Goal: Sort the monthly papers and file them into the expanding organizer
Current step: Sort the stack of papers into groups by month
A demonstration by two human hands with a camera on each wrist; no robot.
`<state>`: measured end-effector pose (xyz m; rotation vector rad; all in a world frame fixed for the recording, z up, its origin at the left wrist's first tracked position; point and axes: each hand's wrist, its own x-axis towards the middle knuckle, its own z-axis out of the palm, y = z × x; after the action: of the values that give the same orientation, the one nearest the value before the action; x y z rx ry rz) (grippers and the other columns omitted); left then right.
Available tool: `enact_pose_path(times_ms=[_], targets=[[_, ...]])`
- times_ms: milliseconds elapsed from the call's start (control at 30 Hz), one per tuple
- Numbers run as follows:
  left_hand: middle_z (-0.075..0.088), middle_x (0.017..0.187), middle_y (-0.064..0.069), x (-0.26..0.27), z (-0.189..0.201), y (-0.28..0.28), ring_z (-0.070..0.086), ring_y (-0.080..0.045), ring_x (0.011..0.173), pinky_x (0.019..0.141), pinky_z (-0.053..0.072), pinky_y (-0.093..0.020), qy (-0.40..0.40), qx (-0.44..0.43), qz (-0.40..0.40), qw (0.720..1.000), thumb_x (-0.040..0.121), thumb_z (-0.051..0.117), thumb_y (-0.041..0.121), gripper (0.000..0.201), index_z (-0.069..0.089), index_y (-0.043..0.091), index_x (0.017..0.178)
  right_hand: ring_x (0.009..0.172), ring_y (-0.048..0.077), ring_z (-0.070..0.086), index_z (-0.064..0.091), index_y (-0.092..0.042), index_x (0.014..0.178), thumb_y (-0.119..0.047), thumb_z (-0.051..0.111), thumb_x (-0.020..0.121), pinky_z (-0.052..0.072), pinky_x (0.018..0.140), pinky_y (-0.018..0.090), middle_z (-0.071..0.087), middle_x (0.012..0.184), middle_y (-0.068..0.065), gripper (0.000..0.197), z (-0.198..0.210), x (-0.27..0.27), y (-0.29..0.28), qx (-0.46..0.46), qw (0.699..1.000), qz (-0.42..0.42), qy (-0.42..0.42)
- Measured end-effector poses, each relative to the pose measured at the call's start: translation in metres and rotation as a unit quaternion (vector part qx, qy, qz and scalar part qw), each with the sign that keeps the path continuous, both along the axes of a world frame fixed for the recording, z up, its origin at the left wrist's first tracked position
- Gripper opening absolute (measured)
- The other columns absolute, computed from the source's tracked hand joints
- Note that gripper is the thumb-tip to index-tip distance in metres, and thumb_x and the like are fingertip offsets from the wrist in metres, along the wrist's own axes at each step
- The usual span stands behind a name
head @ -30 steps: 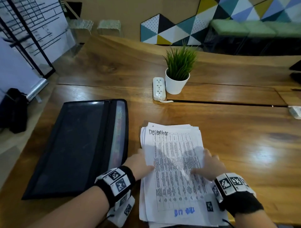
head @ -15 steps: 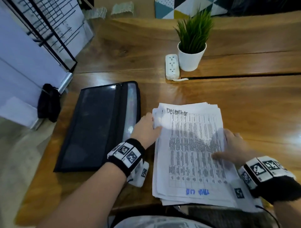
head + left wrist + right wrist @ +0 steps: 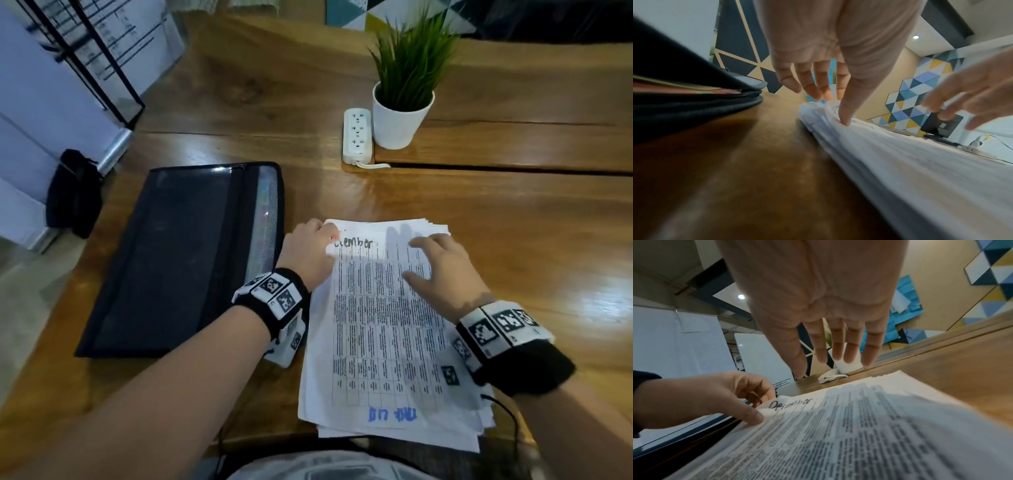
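Note:
A stack of printed papers (image 3: 387,335) lies on the wooden table, its top sheet headed "December" (image 3: 790,404). My left hand (image 3: 327,236) is at the stack's far left corner. Its thumb (image 3: 844,120) and curled fingers pinch the top sheet's corner, which curls up. My right hand (image 3: 416,257) hovers just over the stack's far right part, with its fingers (image 3: 838,352) straight and spread and holding nothing. The black expanding organizer (image 3: 178,257) lies flat to the left of the stack, with coloured dividers (image 3: 684,89) showing at its edge.
A white potted plant (image 3: 404,113) and a power strip (image 3: 357,135) stand beyond the papers. A gap (image 3: 513,169) splits the table boards there. The stack's near end overhangs the table's front edge. A whiteboard stand (image 3: 85,51) and a black bag (image 3: 73,192) are off the left side.
My left hand slid up the stack's left edge to the far corner and lifted it. My right hand moved from the lower right edge to the upper right.

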<state>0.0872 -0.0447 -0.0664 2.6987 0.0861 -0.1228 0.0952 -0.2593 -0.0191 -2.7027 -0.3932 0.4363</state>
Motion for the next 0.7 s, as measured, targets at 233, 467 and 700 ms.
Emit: enact_pose_path(times_ms=[233,467,700], targets=[[0.063,0.083,0.006,-0.017,0.009,0.003,0.055,-0.002,0.075,0.071,0.042,-0.016,0.006,-0.201,-0.024,0.979,0.087,0.060,0.008,0.020,0.064,0.016,0.105,0.133,0.019,0.028,0.036,-0.022,0.139,-0.019,0.056,0.088,0.023,0.112,0.034,0.034,0.146,-0.002,0.054,-0.013,0.022,0.038,0.031,0.994,0.106,-0.006],[0.065,0.093,-0.001,-0.018,0.011,0.022,0.056,-0.013,0.089,0.083,0.044,-0.028,-0.030,-0.212,0.008,0.977,0.094,0.053,0.020,0.017,0.065,0.012,0.085,0.098,0.022,0.055,0.068,-0.020,0.099,-0.028,0.053,0.092,0.042,0.090,0.035,0.068,0.103,0.000,0.018,-0.017,0.016,0.022,0.017,0.991,0.133,-0.031],[0.046,0.117,-0.005,0.017,-0.001,0.020,0.035,-0.016,0.100,0.096,0.034,-0.028,0.020,-0.040,-0.045,0.998,0.085,0.060,0.017,0.030,0.060,0.013,0.115,0.097,0.026,0.057,0.067,-0.013,0.099,-0.030,0.056,0.090,0.044,0.080,0.031,0.068,0.100,0.006,0.023,-0.020,0.025,0.022,0.030,0.996,0.075,-0.026]])
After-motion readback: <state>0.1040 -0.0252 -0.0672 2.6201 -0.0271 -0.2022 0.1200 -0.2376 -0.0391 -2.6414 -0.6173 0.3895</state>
